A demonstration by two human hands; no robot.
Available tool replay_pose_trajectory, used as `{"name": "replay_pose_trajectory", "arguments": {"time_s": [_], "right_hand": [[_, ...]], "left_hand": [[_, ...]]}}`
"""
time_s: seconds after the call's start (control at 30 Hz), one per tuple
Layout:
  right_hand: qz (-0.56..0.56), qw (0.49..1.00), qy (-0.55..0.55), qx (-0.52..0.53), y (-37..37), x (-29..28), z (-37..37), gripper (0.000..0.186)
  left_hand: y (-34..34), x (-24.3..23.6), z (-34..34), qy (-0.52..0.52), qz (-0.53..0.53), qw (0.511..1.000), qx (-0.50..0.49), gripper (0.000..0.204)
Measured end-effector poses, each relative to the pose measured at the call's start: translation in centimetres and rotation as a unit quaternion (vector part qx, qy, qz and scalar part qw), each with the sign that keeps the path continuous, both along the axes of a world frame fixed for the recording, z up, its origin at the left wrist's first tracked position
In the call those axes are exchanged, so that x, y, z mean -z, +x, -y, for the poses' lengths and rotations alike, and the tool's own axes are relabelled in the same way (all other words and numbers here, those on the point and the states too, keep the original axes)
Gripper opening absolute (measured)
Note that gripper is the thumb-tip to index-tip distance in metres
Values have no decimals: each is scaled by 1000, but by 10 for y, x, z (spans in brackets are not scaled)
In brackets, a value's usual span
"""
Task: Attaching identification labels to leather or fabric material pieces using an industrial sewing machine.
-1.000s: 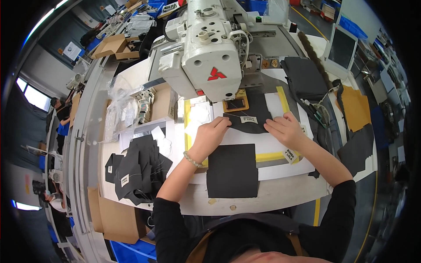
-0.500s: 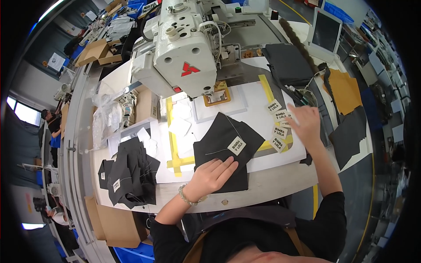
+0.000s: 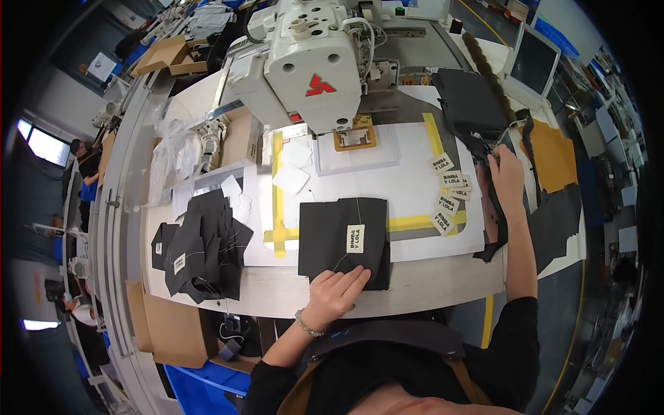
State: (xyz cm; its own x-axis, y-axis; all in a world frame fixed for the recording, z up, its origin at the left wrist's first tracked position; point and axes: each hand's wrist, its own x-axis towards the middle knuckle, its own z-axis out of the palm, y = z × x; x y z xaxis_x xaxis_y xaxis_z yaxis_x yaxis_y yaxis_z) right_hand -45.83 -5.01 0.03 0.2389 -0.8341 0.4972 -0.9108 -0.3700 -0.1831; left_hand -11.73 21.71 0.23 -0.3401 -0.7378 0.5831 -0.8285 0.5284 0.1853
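In front of me lies a black fabric piece (image 3: 321, 235), folded or layered, with a loose thread and a pale label (image 3: 355, 238) on its upper face. My left hand (image 3: 337, 296) holds its near edge, fingers over the top and thumb hidden. At the right, my right hand (image 3: 508, 178) reaches to a dark bundle beside the work board. Its fingers are closed around a small tool with a green part, mostly covered, whose kind I cannot make out. Several loose pale labels (image 3: 448, 204) lie scattered left of that hand.
A white sewing machine head (image 3: 311, 76) stands over the board, beside a clear plastic template (image 3: 380, 166). Left are a pile of black pieces (image 3: 207, 242), white paper patches (image 3: 290, 181) and an open box (image 3: 242, 142). Right are tan material (image 3: 553, 152) and a screen (image 3: 535, 61).
The black piece has turned and now lies squarer to the table edge, its label upright. My right hand has gone from above the loose labels to the right and closed its fingers.
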Motion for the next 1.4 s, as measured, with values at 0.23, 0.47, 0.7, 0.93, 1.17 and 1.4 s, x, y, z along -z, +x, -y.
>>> {"name": "replay_pose_trajectory", "arguments": {"time_s": [0.23,0.47,0.7,0.93,1.17,1.4], "right_hand": [[61,976,-103,-184,59,-51,-17,11],[-52,969,-167,-173,108,-84,-23,28],[110,963,164,-181,126,-78,-37,17],[-101,911,-84,-391,162,-50,-34,21],[-174,854,-168,-461,180,-33,-27,32],[-158,850,-170,-474,182,-31,-20,30]], "left_hand": [[-8,-11,-4,-16,-27,999,-26,22],[-9,-8,-5,-30,-34,998,-33,25],[-12,-15,-4,-36,-49,998,-13,27],[-13,-18,-1,-48,-45,998,-7,28],[-12,-20,-3,-47,-41,998,-15,27],[-13,-21,-4,-47,-36,998,-13,28]]}}
